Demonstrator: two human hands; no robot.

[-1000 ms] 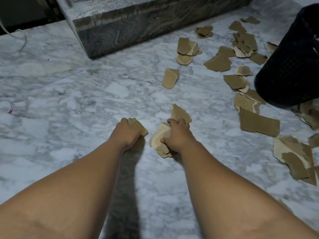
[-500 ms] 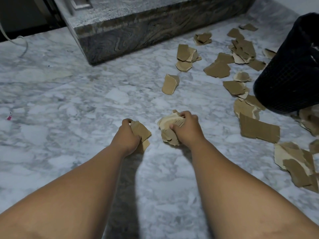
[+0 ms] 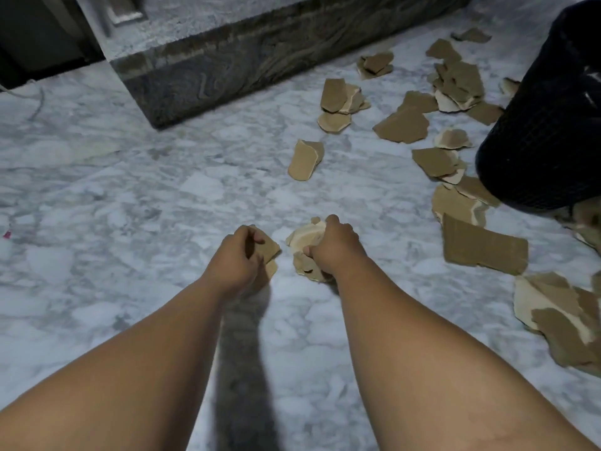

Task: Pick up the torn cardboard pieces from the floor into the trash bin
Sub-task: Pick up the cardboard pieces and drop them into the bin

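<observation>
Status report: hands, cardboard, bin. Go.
Left hand grips brown scrap. Right hand grips pale wad of pieces. Loose scraps on floor beside black bin, right; nothing else in the way.

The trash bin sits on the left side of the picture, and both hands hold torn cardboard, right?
No: the trash bin sits on the right side, as the head view shows. The rest holds: the left hand holds a cardboard piece, and the right hand holds a wad of pieces.

Left hand (image 3: 239, 255) and right hand (image 3: 335, 247) each grip cardboard pieces (image 3: 304, 252) above the marble floor (image 3: 130, 206), trash bin (image 3: 549, 125) far right.
</observation>
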